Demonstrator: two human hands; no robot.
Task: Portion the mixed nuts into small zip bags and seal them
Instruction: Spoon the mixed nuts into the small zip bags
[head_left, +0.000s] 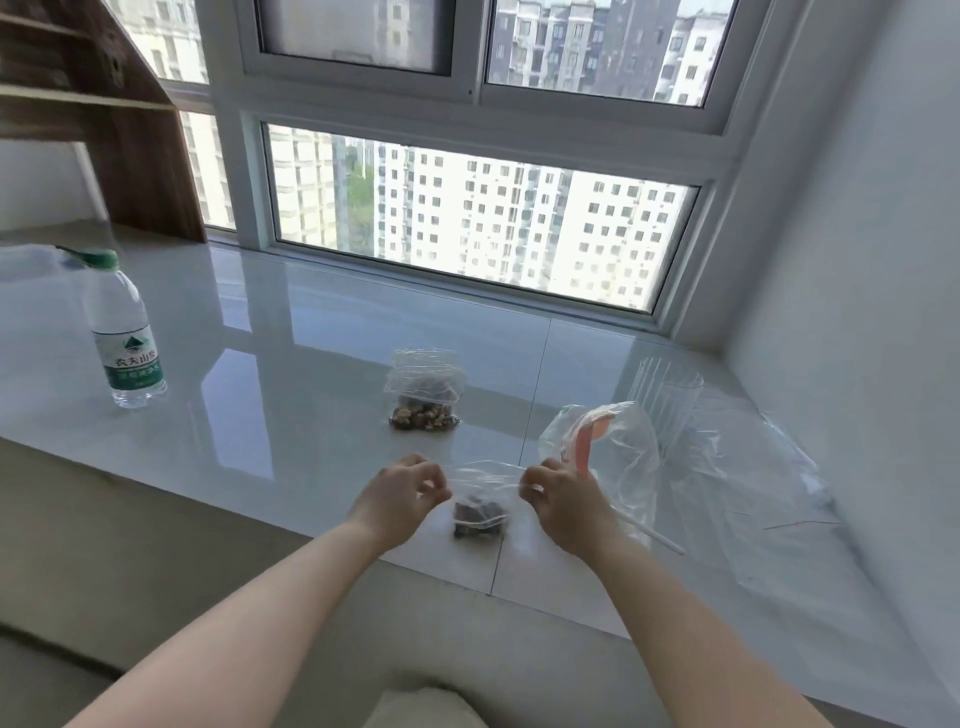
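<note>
- Clear plastic is what both hands work on: a small zip bag (480, 499) hangs between them above the near edge of the glossy white sill (291, 364), a dark clump of mixed nuts (479, 514) sunk to its bottom.
- The left hand (402, 493) pinches the bag's top left corner with curled fingers; the right hand (553, 496) pinches the top right corner the same way.
- The relation that matters is the zip strip: its long axis runs left to right, stretched from one pinch to the other, so each hand sits at one end of it and neither is nearer. The nuts hang below that line, out of the seal's way.
- Judged from this, sealing would mean running fingertips along the strip from one end to the other; whether the strip is already pressed closed cannot be told.
- A second filled bag (425, 395) lies farther back on the sill, well apart from the hands.
- To the right lie a large crumpled clear bag (608, 441) with an orange scoop (584, 441) in it and a ribbed clear cup (667, 400).
- A water bottle (122, 332) with a green cap stands far left; its green-and-white label shows a mountain emblem and Chinese characters too small to read reliably.
</note>
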